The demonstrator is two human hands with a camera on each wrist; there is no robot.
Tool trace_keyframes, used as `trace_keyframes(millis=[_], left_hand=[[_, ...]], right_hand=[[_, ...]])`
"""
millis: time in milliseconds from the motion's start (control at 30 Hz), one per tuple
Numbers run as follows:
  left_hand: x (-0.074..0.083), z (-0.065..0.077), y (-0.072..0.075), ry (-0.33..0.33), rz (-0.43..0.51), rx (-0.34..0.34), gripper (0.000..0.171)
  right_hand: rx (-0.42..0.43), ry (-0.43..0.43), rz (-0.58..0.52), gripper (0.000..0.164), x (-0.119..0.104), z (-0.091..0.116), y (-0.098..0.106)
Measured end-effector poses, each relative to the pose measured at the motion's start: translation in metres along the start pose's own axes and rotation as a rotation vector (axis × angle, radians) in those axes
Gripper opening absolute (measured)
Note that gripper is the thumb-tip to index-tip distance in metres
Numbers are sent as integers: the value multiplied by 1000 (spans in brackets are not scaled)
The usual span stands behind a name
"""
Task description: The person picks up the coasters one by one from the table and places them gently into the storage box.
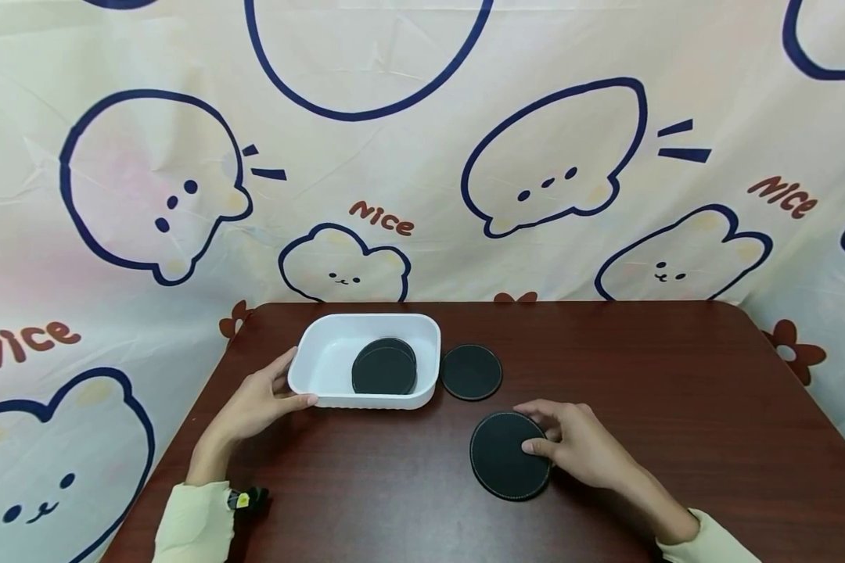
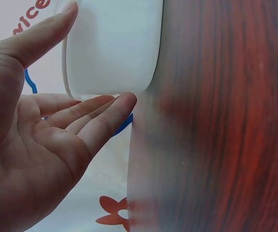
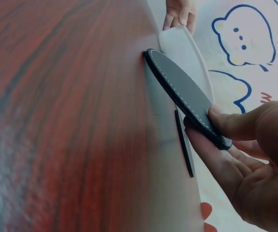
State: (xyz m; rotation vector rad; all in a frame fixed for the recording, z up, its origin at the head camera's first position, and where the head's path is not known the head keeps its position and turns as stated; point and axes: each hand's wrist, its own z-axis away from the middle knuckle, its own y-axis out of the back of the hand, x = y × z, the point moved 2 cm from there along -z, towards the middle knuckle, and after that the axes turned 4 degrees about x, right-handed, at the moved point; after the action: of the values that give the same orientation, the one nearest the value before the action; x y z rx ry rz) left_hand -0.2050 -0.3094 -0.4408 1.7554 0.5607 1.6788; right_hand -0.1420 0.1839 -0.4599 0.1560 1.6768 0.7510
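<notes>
A white plastic box (image 1: pixel 310 352) sits toward the back left of the table, with a round black coaster (image 1: pixel 385 367) inside it. My left hand (image 1: pixel 257 400) holds the box by its left end, thumb at the front corner and fingers (image 2: pixel 103 118) along the end wall. Another black coaster (image 1: pixel 472 372) lies on the table right beside the box. In front of it, my right hand (image 1: pixel 580 442) pinches a third black coaster (image 1: pixel 503 461) by its right edge. The right wrist view shows this stitched coaster (image 3: pixel 185 92) raised at a tilt between thumb and fingers.
The dark brown wooden table (image 1: pixel 676 407) reaches back to a pale printed cloth (image 1: pixel 436 172) with bear drawings. A black strap with a yellow mark (image 1: pixel 242 500) is at the left cuff.
</notes>
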Motion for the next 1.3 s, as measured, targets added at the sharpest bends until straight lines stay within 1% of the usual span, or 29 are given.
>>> trace_keyframes(millis=[167, 433, 533, 767, 1100, 1300], left_hand=[[-1, 1, 0, -1, 4, -3, 107], [-1, 1, 0, -1, -7, 3, 108], [-1, 1, 0, 1, -3, 1, 108], [-1, 2, 0, 2, -1, -2, 108], [-1, 1, 0, 6, -1, 0, 108], [-1, 0, 0, 9, -3, 0, 109]], right_hand=[[-17, -25, -40, 46, 0, -1, 2], [-56, -101, -206, 49, -3, 0, 3], [-68, -117, -243, 51, -3, 0, 3], [-86, -136, -282, 53, -4, -1, 5], [-110, -139, -379, 56, -4, -1, 7], [-115, -159, -420, 57, -3, -3, 8]])
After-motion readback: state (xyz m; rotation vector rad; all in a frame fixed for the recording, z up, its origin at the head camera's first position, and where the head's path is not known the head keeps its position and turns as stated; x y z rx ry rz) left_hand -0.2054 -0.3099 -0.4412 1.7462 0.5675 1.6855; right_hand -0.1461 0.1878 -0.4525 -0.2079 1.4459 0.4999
